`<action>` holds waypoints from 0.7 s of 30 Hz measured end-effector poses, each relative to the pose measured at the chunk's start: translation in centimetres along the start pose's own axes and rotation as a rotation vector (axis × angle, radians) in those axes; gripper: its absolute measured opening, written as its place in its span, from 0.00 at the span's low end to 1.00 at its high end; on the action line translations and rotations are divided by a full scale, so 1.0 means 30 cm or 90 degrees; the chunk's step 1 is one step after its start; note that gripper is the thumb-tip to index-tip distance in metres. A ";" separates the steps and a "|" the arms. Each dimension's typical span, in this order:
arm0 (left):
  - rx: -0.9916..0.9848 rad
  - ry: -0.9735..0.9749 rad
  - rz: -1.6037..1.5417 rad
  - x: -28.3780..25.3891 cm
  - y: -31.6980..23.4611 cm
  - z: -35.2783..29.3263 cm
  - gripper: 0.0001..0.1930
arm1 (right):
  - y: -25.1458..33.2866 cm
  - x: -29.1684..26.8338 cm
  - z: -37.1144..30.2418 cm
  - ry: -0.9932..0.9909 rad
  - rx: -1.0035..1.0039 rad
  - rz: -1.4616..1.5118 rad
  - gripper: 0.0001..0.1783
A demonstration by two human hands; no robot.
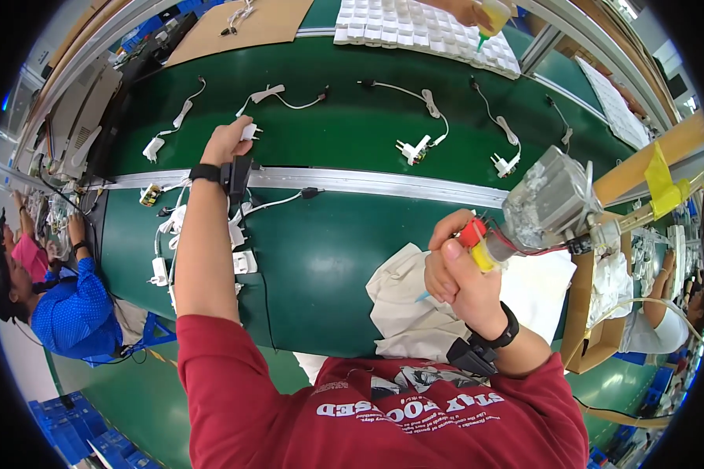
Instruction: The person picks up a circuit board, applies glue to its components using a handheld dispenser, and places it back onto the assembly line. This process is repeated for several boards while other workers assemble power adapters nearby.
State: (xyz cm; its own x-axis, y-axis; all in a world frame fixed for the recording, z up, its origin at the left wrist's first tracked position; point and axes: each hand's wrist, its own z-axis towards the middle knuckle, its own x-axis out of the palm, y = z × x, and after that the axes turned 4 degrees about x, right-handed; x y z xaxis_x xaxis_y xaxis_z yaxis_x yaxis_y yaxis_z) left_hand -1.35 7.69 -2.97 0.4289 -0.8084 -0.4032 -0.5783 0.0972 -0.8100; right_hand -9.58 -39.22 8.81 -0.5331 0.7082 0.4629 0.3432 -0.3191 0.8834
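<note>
White plastic plug (249,132) pinched in the outstretched left hand (227,141), past the counter's metal edge (368,183). Right hand (465,275) is curled round a red-yellow tool (472,233).

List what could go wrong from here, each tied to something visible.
Snagging: the white cable beyond the left hand could catch as that hand moves the white plug adapter.

Knocking: the left forearm passes over loose adapters and cables, so it might drag the boxy white adapter beside it.

Marking: the right hand holds a blue-tipped tool above white cloth; contact, unclear here, might stain it.
</note>
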 end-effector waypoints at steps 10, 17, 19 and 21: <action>0.114 0.323 -0.528 0.430 0.103 -0.884 0.20 | 0.022 0.002 0.061 -0.048 -0.024 -0.050 0.12; 0.022 0.523 -0.535 0.535 0.199 -1.053 0.20 | 0.016 0.072 0.163 -0.045 -0.049 -0.052 0.11; 0.021 0.534 -0.541 0.541 0.211 -1.059 0.21 | 0.004 0.082 0.170 -0.015 -0.060 -0.056 0.11; 0.047 0.555 -0.545 0.544 0.220 -1.066 0.21 | -0.015 0.080 0.165 -0.001 -0.060 -0.058 0.11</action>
State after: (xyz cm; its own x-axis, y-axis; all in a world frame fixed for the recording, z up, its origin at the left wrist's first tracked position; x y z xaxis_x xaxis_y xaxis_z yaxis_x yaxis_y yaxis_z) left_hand -20.37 -23.43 -1.29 0.0263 -0.7425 0.6693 -0.2850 -0.6473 -0.7069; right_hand -7.19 -34.26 9.16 -0.5579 0.7377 0.3802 0.2190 -0.3110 0.9248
